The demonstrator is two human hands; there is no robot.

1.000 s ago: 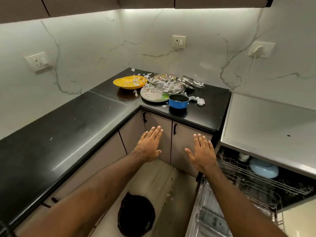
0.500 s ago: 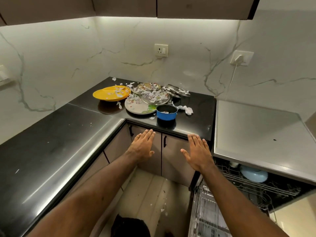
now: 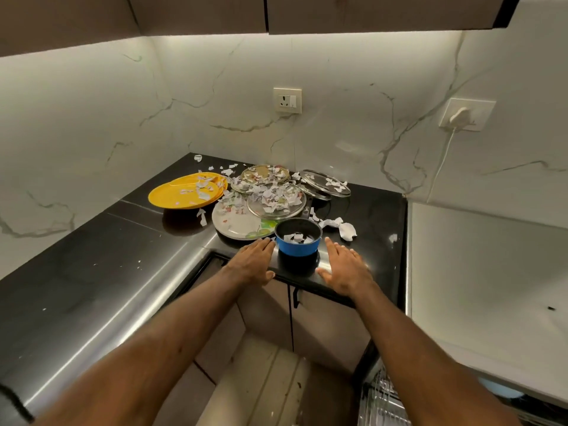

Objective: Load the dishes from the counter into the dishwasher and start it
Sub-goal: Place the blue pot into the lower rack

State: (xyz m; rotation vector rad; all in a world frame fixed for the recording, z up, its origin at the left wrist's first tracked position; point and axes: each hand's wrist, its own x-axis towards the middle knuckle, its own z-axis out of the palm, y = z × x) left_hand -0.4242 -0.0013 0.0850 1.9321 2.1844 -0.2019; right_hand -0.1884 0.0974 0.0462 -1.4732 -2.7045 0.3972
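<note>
A small blue bowl (image 3: 297,243) with a dark inside and paper scraps in it sits near the front edge of the black counter (image 3: 365,210). My left hand (image 3: 252,262) is just left of it and my right hand (image 3: 345,269) just right, both flat with straight fingers and holding nothing. Behind the bowl lie a white floral plate (image 3: 236,222), a glass dish (image 3: 276,200) full of scraps, yellow plates (image 3: 186,192), a patterned plate (image 3: 265,174) and a glass lid (image 3: 324,183). The dishwasher rack (image 3: 381,401) shows at the bottom right.
Torn paper scraps and a crumpled wad (image 3: 342,227) litter the counter around the dishes. A grey worktop (image 3: 479,272) sits over the dishwasher on the right. Cabinet doors with black handles (image 3: 295,298) are below the counter. Wall sockets (image 3: 287,100) sit on the marble backsplash.
Both hands have moved forward and up from in front of the cabinet doors to either side of the blue bowl. The view has closed in on the counter corner.
</note>
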